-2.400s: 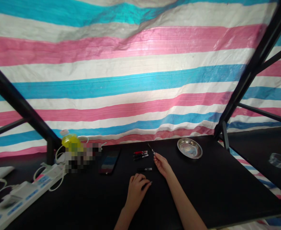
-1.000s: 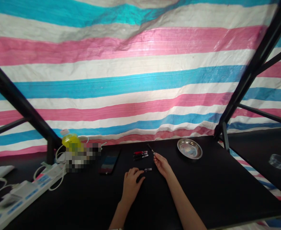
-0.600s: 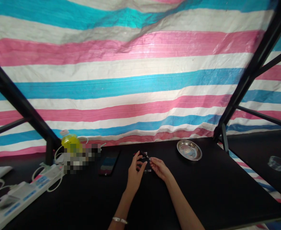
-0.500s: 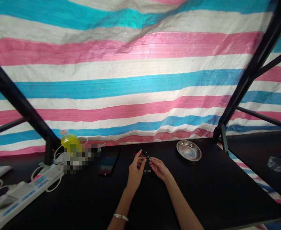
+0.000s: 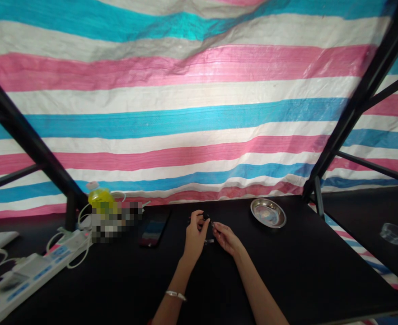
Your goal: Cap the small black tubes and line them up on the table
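Both hands meet over the middle of the black table (image 5: 219, 284). The fingers of my left hand (image 5: 196, 234) are curled round a small dark object (image 5: 206, 217). My right hand (image 5: 225, 237) pinches the near end of a small dark piece at its fingertips, close to the left fingers; its exact shape is too small to tell. Just below the fingertips, a small clear and metallic piece (image 5: 210, 241) lies on the table between the hands.
A round metal dish (image 5: 281, 220) stands at the back right. Left of the hands lies a dark phone (image 5: 154, 230). Further left are a white power strip (image 5: 32, 280) with cables and a yellow item (image 5: 102, 201). A clear container (image 5: 395, 234) sits far right.
My left fingers have curled further over the dark object, which now shows less of its length. The red bit behind them is no longer visible. The view has shifted slightly.
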### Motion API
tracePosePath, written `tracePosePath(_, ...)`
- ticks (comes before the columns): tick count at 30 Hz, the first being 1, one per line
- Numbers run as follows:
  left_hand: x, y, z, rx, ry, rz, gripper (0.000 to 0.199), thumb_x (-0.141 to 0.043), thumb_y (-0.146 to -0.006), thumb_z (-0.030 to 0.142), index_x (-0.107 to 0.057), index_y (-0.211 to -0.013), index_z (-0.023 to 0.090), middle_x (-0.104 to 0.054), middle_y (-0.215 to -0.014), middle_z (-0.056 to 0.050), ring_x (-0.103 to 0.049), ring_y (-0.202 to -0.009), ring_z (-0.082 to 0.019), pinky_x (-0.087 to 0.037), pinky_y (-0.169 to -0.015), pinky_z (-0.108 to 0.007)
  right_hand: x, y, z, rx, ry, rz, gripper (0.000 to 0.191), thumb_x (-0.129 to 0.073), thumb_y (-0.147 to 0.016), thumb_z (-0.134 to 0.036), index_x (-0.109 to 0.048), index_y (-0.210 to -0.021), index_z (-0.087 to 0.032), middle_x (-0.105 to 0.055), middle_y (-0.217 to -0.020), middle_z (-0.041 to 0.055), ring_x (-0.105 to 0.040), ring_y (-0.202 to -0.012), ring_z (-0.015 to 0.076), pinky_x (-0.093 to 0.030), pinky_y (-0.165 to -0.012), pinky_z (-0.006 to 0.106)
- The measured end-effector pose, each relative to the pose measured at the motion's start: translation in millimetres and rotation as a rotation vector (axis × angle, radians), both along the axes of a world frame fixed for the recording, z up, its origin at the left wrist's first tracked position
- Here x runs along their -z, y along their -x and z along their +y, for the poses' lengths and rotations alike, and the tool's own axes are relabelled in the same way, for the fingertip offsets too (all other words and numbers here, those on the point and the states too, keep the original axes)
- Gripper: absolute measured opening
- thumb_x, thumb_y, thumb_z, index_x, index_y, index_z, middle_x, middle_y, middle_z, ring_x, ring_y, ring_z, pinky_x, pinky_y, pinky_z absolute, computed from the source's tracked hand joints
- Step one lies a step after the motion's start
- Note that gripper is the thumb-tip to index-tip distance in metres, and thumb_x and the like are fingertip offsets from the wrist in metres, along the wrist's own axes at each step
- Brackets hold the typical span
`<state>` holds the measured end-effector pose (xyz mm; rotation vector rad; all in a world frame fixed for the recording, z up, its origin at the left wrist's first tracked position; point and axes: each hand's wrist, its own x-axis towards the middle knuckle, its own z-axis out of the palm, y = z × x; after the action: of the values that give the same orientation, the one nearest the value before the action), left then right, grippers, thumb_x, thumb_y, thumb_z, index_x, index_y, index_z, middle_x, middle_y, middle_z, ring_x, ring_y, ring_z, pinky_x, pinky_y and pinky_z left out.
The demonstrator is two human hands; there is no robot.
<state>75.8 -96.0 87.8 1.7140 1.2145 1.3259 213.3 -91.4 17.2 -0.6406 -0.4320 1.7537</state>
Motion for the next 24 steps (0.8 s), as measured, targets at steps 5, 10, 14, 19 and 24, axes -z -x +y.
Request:
tracePosePath(5,-2.1,4.2,0.4,-0.023,0.019,-0.027,0.03,-0.055,-0.08,0.031,-0.05,-0.107,0.021,-0.069,-0.088,-0.004,-0.065,-0.076,-0.016,-0.049,-0.069,-0.029,-1.2,0.3,-0.1,0.004,-0.015,0.006,0.02,-0.078,-0.062,-0.019,-0.069,-0.078,-0.011,-0.064,-0.062,0.0005,-0.054,-0.049,0.0045,-0.044,-0.045,0.011)
tracePosePath(10,-3.5,8.9,1.0,-0.036,0.031,-0.064,0.031,-0.057,-0.078,0.033,-0.057,-0.106,0.019,-0.069,-0.086,-0.003,-0.065,-0.077,-0.016,-0.05,-0.07,-0.028,-3.3,0.1,-0.9,-0.032,-0.025,0.008,0.022,-0.078,-0.063,-0.019,-0.07,-0.082,-0.01,-0.067,-0.065,0.0021,-0.055,-0.051,0.0045,-0.044,-0.046,0.011)
tracePosePath(14,-0.8,13.0,3.2,-0.061,0.039,-0.065,0.035,-0.059,-0.076,0.034,-0.061,-0.107,0.018,-0.069,-0.087,-0.004,-0.065,-0.076,-0.017,-0.05,-0.066,-0.027,-1.3,-0.1,0.2,-0.024,-0.004,0.003,0.026,-0.08,-0.061,-0.018,-0.071,-0.084,-0.009,-0.067,-0.065,0.0035,-0.056,-0.05,0.0049,-0.044,-0.045,0.011)
tracePosePath(19,9.2,21.5,12.3,-0.1,0.065,-0.096,0.033,-0.063,-0.071,0.036,-0.066,-0.098,0.016,-0.07,-0.083,-0.005,-0.064,-0.074,-0.018,-0.051,-0.071,-0.029,1.2,-0.2,1.1,-0.01,-0.004,-0.029,0.027,-0.08,-0.061,-0.019,-0.071,-0.085,-0.01,-0.066,-0.066,0.0037,-0.056,-0.051,0.0055,-0.043,-0.044,0.012)
tracePosePath(24,30.4,34.3,24.6,-0.074,0.178,-0.225,0.036,-0.066,-0.066,0.041,-0.069,-0.088,0.013,-0.072,-0.082,-0.008,-0.067,-0.079,-0.022,-0.052,-0.074,-0.032,3.8,-1.4,3.9,0.08,-0.04,-0.121,0.026,-0.078,-0.062,-0.027,-0.071,-0.083,-0.013,-0.059,-0.061,-0.0001,-0.049,-0.047,0.0055,-0.037,-0.04,0.017)
